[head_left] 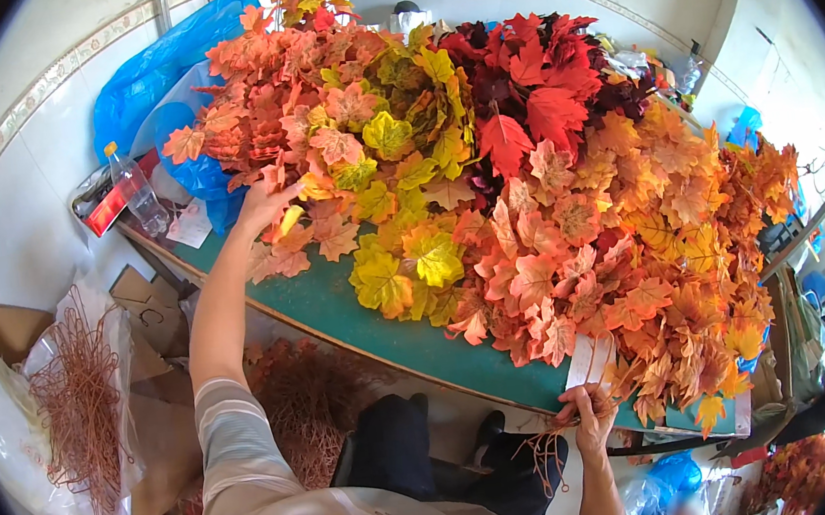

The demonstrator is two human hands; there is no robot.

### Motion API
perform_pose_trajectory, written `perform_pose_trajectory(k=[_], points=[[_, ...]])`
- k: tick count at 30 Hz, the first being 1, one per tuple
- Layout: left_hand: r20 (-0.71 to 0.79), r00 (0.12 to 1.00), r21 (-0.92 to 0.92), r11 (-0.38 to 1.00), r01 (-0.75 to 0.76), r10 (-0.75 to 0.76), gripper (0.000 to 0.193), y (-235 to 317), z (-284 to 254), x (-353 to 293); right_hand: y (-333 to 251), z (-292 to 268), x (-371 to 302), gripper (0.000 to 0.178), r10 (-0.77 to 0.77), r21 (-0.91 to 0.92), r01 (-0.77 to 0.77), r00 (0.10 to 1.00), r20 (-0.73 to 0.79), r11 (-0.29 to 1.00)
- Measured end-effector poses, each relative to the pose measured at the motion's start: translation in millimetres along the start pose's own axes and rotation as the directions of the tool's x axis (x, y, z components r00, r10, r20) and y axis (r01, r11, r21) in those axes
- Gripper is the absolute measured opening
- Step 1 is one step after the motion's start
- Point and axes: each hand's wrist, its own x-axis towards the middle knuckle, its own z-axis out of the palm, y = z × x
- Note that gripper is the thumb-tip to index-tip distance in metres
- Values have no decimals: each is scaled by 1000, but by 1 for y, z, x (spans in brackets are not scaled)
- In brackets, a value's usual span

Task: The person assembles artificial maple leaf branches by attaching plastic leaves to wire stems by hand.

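Note:
At the left end of a big heap of artificial maple leaves, my left hand reaches in among the orange-red leaves. Its fingers close on leaves there, their tips partly hidden. Beside it lie yellow-green leaves and a small yellow piece. Near the front edge of the green table, my right hand is closed around a bunch of thin brown wire stems, whose loose ends hang down to the left. A pale card lies just beyond that hand, under the heap's edge.
Dark red leaves lie at the back middle and orange ones on the right. A plastic bottle and blue bag stand at the back left. Brown wires fill a clear bag at left; more wires lie below the table.

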Motion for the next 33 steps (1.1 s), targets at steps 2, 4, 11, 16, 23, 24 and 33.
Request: perform_pose_trajectory(k=[2, 4, 11, 16, 23, 24, 33], points=[[176, 984, -36, 999, 4, 2, 39, 28, -2, -15, -1, -2, -2, 22, 11, -34, -13, 999, -39, 999], [69, 983, -89, 983, -162, 168, 35, 34, -6, -21, 2, -4, -3, 22, 10, -32, -11, 999, -42, 999], [-410, 905, 221, 975, -22, 113, 28, 21, -56, 10, 4, -2, 2, 22, 24, -11, -24, 1000, -19, 1000], [-271, 892, 479, 855, -202, 362, 54, 41, -45, 43, 4, -4, 3, 23, 48, -16, -49, 998, -47, 999], [40, 999, 760, 649, -30, -1, 120, 55, -30, 80, 7, -6, 1, 24, 53, -39, -55, 997, -57, 998], [40, 997, 751, 660, 11, -63, 120, 50, -29, 84, 6, -6, 0, 24, 52, -40, -54, 996, -66, 998], [43, 991, 719, 693, 58, -127, 49, 11, -16, 84, -1, -2, 1, 25, 68, -74, -75, 993, -95, 994]])
